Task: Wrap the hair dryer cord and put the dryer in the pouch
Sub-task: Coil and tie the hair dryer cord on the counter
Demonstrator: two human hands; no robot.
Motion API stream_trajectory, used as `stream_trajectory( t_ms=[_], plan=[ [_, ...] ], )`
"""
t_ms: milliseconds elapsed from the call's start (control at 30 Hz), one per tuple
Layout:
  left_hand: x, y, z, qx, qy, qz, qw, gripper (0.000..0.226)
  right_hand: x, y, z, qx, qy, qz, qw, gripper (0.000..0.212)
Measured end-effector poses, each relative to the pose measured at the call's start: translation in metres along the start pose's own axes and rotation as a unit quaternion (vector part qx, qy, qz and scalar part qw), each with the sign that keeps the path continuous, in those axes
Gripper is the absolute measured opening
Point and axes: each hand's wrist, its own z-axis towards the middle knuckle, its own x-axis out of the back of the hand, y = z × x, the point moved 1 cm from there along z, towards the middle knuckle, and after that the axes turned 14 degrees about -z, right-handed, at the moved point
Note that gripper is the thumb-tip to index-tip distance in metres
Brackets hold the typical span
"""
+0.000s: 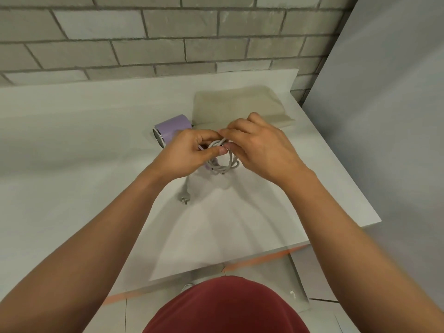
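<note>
A lilac hair dryer (171, 131) lies on the white table, barrel end facing left, its handle mostly hidden under my hands. The grey cord (222, 162) is gathered in several loops around the handle. My left hand (189, 156) pinches the loops from the left. From the right, my right hand (259, 146) grips the top of the same coil. The cord's tail runs down to the grey plug (184, 198), which rests on the table below my left wrist. A flat beige pouch (240, 104) lies just behind my hands, touching the dryer's right end.
The white table (72, 140) stands against a grey brick wall (144, 32). Its right edge (355, 169) falls off beside a grey panel. The front edge runs near my red shirt, with tiled floor below.
</note>
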Motion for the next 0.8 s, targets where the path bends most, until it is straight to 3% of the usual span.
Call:
stream_trajectory(
  t_ms=[167,300,467,567,667,800],
  plan=[
    [0.001,-0.005,-0.006,0.011,-0.011,0.019,1.0,0.034,0.001,0.008,-0.003,-0.081,0.02,0.015,0.996,0.025],
    [-0.001,-0.013,-0.013,0.015,0.012,0.034,0.999,0.028,0.015,0.031,0.001,-0.205,0.09,0.075,0.972,0.025],
    [0.0,-0.008,-0.009,0.006,0.022,0.04,0.999,0.022,0.012,0.042,-0.003,-0.229,0.033,0.086,0.969,0.03],
    [0.002,-0.006,-0.009,0.007,0.016,0.037,0.999,0.022,0.012,0.035,-0.006,-0.192,-0.007,0.05,0.98,0.041],
    [0.003,-0.004,-0.009,0.001,0.008,0.043,0.999,0.022,0.014,0.012,-0.004,-0.079,-0.011,0.024,0.997,0.057],
    [0.004,0.0,-0.011,-0.01,0.003,0.037,0.999,0.02,0.001,-0.007,-0.001,-0.011,-0.012,0.002,1.0,0.026]
  ],
)
